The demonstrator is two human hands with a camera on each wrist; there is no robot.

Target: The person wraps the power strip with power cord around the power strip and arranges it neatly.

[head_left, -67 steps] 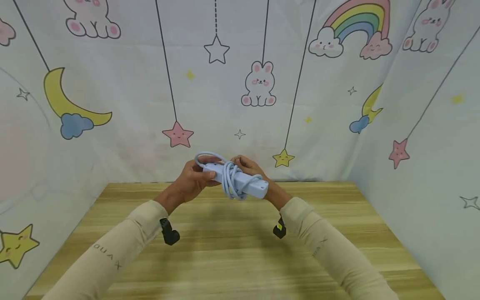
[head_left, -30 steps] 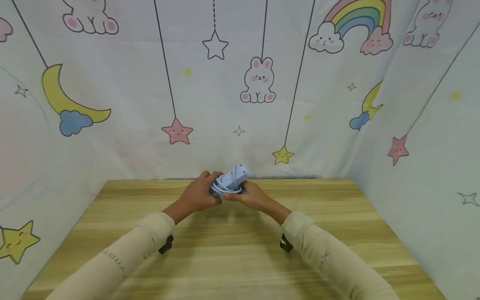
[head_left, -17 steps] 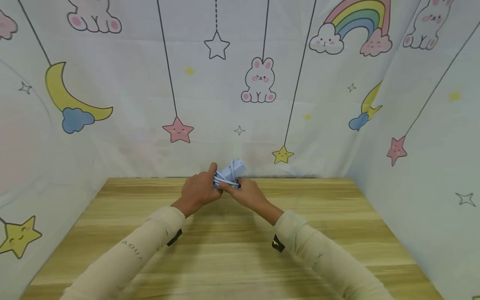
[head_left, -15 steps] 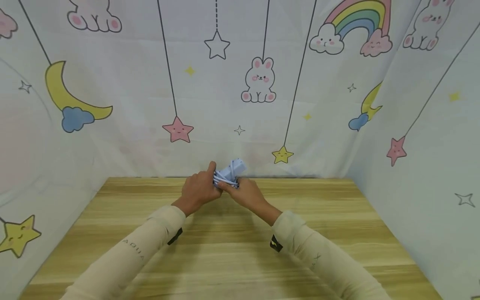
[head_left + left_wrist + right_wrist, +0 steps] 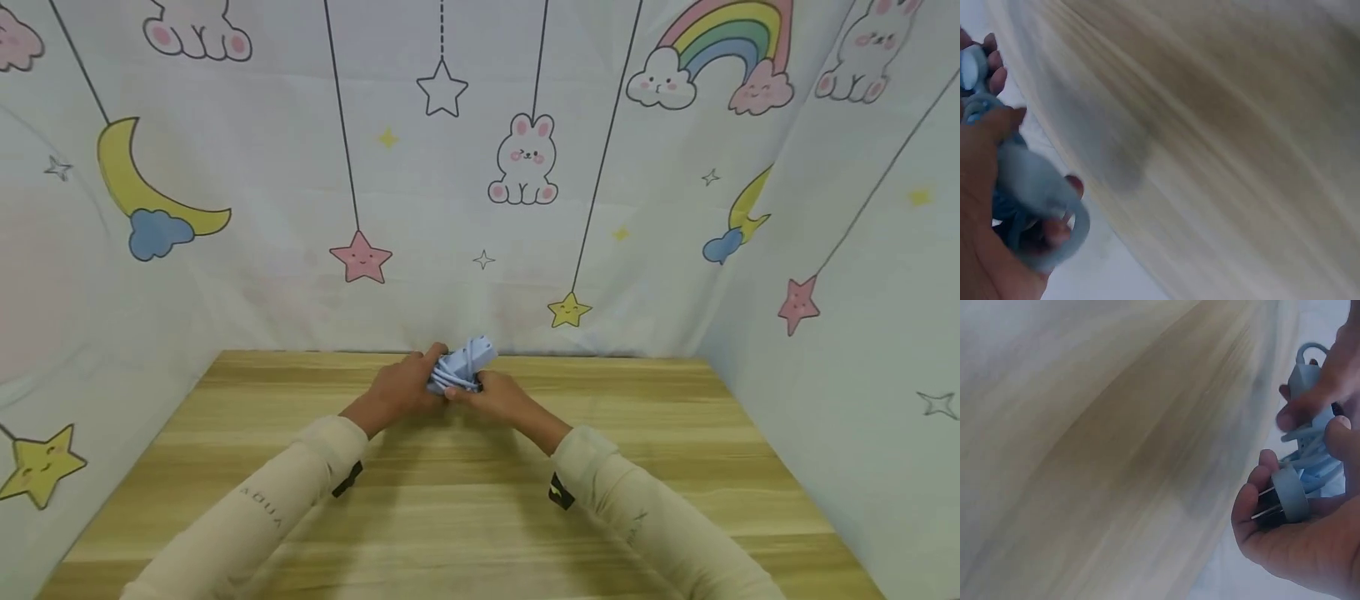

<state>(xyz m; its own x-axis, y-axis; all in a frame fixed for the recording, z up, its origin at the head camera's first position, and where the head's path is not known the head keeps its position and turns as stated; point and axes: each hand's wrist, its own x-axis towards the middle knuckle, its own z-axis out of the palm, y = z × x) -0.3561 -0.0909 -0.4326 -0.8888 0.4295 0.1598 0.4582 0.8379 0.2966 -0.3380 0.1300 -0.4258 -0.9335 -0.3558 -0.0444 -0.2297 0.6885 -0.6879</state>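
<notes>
A pale blue power strip (image 5: 480, 350) with its cord (image 5: 448, 372) wound round it is held up above the table's far edge, tilted up to the right. My left hand (image 5: 405, 387) grips its left end. My right hand (image 5: 501, 397) holds the right side of the bundle, its thumb against the wound cord. In the right wrist view, the plug (image 5: 1290, 495) lies within my right hand's curled fingers, its metal prongs pointing at them. A loop of cord (image 5: 1083, 228) stands out from the strip's end beside my left hand in the left wrist view.
The wood-grain table (image 5: 465, 517) stretches beneath both arms. A white fabric backdrop (image 5: 285, 292) printed with stars, rabbits and a rainbow rises at its back, with similar sides left and right. Black wrist cameras (image 5: 560, 492) hang under the sleeves.
The power strip has swung from slanting down to the right to pointing up to the right. My right hand has come round its near side. Over the last half second, both hands have dipped slightly.
</notes>
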